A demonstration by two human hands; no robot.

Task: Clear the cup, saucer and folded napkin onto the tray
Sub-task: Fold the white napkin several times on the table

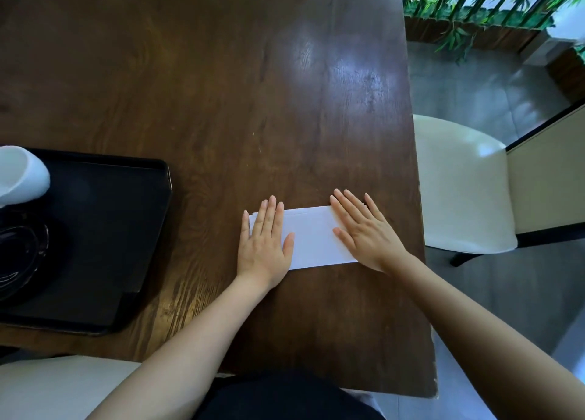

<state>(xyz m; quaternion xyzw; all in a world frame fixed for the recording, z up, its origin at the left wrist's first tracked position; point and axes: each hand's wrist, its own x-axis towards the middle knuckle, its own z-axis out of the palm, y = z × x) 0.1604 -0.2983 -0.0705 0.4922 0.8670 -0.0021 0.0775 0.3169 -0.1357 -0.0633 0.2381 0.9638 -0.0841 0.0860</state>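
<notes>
Café or restaurant seating, dark wooden table (221,103), cream padded chair (459,185), black serving tray (126,229), bamboo planter (474,17)

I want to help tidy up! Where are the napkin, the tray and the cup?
napkin (311,232): head view, bare white middle.
tray (104,217): head view, bare black floor.
cup (22,174): head view, white side.

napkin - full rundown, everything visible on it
The napkin is white, looks like paper, and is folded into a long flat rectangle with layered edges showing along its far side. It lies flat on the dark wooden table, near the person's edge, to the right of the black tray and apart from it. Its long axis runs left-right, tilted slightly. The left hand lies flat, palm down, on its left end, and the right hand covers its right end. Only the middle stretch shows.
</notes>
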